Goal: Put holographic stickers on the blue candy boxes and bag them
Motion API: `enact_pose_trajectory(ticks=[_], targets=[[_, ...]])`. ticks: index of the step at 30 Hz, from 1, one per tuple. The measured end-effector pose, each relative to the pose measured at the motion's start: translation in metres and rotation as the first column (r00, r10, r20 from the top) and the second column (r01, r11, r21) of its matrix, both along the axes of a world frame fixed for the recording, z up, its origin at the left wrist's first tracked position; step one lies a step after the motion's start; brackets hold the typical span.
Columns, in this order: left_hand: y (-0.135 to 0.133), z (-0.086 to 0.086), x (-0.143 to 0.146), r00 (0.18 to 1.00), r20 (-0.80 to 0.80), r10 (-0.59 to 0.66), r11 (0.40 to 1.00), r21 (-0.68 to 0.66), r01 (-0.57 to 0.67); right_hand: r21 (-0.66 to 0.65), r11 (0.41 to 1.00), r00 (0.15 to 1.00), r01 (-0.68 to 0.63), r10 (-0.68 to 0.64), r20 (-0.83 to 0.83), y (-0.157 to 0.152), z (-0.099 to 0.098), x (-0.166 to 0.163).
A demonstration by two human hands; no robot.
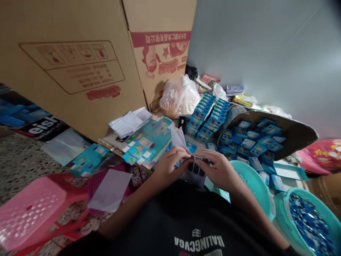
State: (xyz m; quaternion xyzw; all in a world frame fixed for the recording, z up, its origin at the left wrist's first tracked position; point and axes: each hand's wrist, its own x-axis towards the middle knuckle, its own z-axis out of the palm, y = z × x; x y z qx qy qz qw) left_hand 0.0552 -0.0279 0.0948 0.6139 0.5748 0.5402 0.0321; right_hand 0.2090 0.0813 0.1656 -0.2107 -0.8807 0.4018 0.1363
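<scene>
My left hand [170, 164] and my right hand [217, 169] are close together in front of my chest. Between them is a pale sheet with dark rectangular labels [196, 170]. My right thumb and fingers grip its upper edge. The fingertips of my left hand are pinched at its upper left corner; whether they hold the sheet or a piece of it is too small to tell. A folded white paper [179, 138] stands just beyond my left fingers. Flat printed blue cartons [149, 140] lie stacked to the left of my hands.
Rows of blue boxes [204, 117] stand ahead. More fill an open cardboard carton [298, 133] at right. Turquoise basins [268, 202] sit by my right arm, one with blue wrapped pieces [309, 220]. A large cardboard box [80, 21] and pink stool [34, 209] are left.
</scene>
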Motion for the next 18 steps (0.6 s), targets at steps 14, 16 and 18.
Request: enact_pose_trajectory(ticks=[14, 16, 18], targets=[[0.022, -0.014, -0.009, 0.941, -0.334, 0.050, 0.970, 0.239, 0.033, -0.012, 0.987, 0.987, 0.161, -0.161, 0.017, 0.000, -0.004, 0.000], [0.024, -0.012, -0.011, 0.932, -0.360, 0.048, 0.965, 0.259, 0.051, -0.010, 0.985, 0.985, 0.171, -0.171, 0.023, 0.000, -0.004, 0.000], [0.027, -0.011, -0.012, 0.927, -0.373, 0.035, 0.962, 0.263, 0.069, -0.015, 0.982, 0.982, 0.189, -0.188, 0.020, 0.000, -0.004, 0.000]])
